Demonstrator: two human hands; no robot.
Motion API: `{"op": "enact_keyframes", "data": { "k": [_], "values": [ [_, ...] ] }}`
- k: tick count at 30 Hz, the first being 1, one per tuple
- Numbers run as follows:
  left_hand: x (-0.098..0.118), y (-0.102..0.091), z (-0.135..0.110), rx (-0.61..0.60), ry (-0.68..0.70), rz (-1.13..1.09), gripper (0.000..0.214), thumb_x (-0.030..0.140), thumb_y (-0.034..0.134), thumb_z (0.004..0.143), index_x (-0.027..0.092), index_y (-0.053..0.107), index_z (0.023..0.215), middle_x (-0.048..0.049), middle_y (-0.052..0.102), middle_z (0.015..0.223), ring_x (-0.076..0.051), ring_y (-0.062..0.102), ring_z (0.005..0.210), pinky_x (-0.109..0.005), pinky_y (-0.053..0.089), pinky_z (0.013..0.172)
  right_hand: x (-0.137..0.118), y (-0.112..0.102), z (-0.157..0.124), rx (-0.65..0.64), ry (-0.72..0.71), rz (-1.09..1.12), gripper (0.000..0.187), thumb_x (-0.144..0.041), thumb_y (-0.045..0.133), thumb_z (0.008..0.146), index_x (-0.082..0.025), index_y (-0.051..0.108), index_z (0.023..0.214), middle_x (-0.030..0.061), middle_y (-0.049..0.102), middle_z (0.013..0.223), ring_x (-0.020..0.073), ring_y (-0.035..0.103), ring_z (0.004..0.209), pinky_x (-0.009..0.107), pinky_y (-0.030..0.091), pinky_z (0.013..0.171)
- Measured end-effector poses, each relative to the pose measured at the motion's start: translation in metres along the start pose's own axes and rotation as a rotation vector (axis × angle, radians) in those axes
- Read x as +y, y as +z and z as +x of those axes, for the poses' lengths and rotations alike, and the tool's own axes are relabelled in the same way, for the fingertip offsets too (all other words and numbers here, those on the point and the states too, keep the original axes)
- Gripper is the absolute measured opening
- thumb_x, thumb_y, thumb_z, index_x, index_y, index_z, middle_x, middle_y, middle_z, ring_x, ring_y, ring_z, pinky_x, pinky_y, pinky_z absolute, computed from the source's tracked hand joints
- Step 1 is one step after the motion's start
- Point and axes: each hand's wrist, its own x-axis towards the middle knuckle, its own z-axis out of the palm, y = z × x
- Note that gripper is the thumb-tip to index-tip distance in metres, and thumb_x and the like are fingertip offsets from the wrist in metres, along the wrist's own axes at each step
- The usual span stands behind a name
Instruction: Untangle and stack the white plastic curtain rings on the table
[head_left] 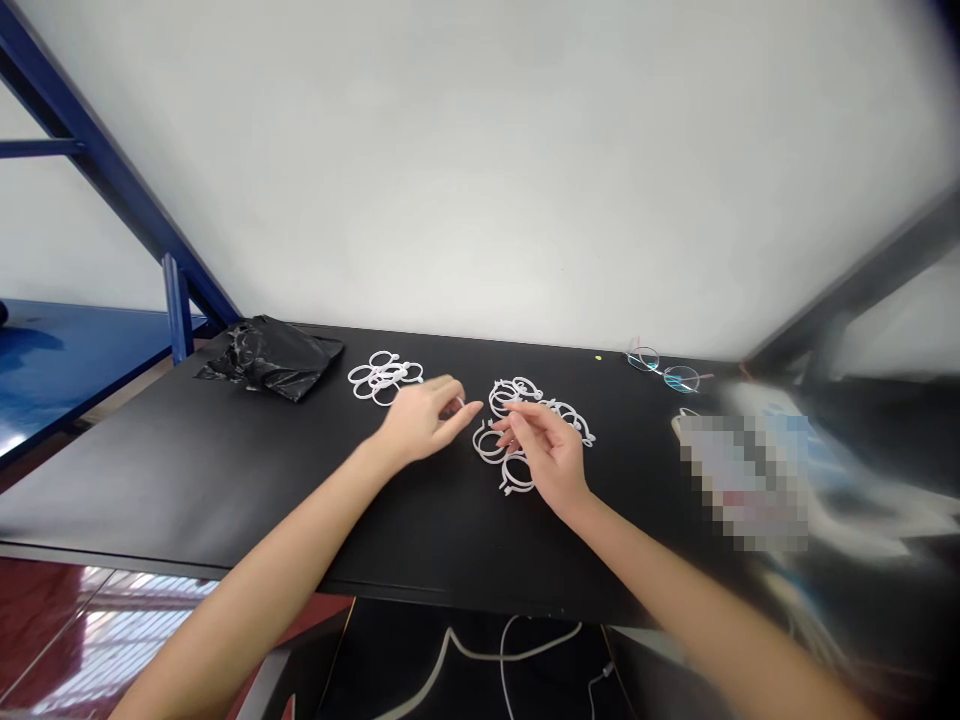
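Observation:
My left hand point(426, 415) is over the middle of the black table, its fingers curled and the thumb stretched to the right. A small white sliver shows at its fingertips, too little to name. My right hand point(551, 450) hovers over a loose group of white plastic rings point(491, 445), several of them with a gap and small end tabs. Its fingers are half bent and apart, and partly hide the rings; no ring is plainly held. Left of my left hand lies a second cluster of white rings point(385, 372), overlapping one another and looking closed.
A crumpled black plastic bag point(281, 355) lies at the back left of the black table point(187, 480). Eyeglasses point(664, 371) rest at the back right, near a blurred, pixelated item point(742, 480). Blue metal bars point(120, 190) stand left; white cables point(480, 655) hang below the front edge.

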Motion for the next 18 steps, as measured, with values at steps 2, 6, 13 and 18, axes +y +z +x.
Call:
{"op": "enact_keyframes", "data": {
  "k": [2,6,13,18],
  "values": [
    [-0.025,-0.011,0.004,0.081,-0.027,0.178,0.042,0.050,0.046,0.093,0.017,0.061,0.072,-0.0059,0.061,0.077,-0.020,0.057,0.077,-0.030,0.044,0.071,0.003,-0.005,0.005,0.051,-0.005,-0.030,0.021,-0.037,0.060,0.090,-0.021,0.067,0.102,0.0050,0.074,0.082,0.0163,0.068,0.062,0.030,0.057,0.058],
    [-0.078,-0.022,0.002,0.159,-0.157,0.380,0.045,0.052,0.048,0.092,0.016,0.068,0.076,-0.0086,0.062,0.079,-0.023,0.054,0.079,-0.035,0.045,0.080,0.008,-0.018,0.017,0.152,-0.046,-0.243,0.017,-0.035,0.061,0.088,-0.020,0.067,0.095,0.0066,0.074,0.085,0.0189,0.069,0.071,0.033,0.057,0.064],
    [-0.103,-0.013,-0.004,0.027,-0.303,0.357,0.040,0.054,0.055,0.087,0.018,0.071,0.082,-0.0088,0.065,0.082,-0.026,0.057,0.083,-0.035,0.044,0.077,0.018,-0.034,0.031,0.104,-0.214,-0.589,0.009,-0.022,0.059,0.086,-0.020,0.068,0.086,0.0059,0.072,0.089,0.0224,0.067,0.085,0.040,0.054,0.081],
    [-0.095,-0.016,-0.004,0.049,-0.318,0.404,0.037,0.053,0.057,0.087,0.018,0.070,0.083,-0.0102,0.066,0.089,-0.029,0.058,0.090,-0.038,0.043,0.078,0.025,-0.034,0.030,-0.146,-0.304,-0.703,0.007,-0.020,0.064,0.084,-0.021,0.069,0.090,0.0070,0.073,0.099,0.0277,0.061,0.103,0.046,0.051,0.091]
  ]
}}
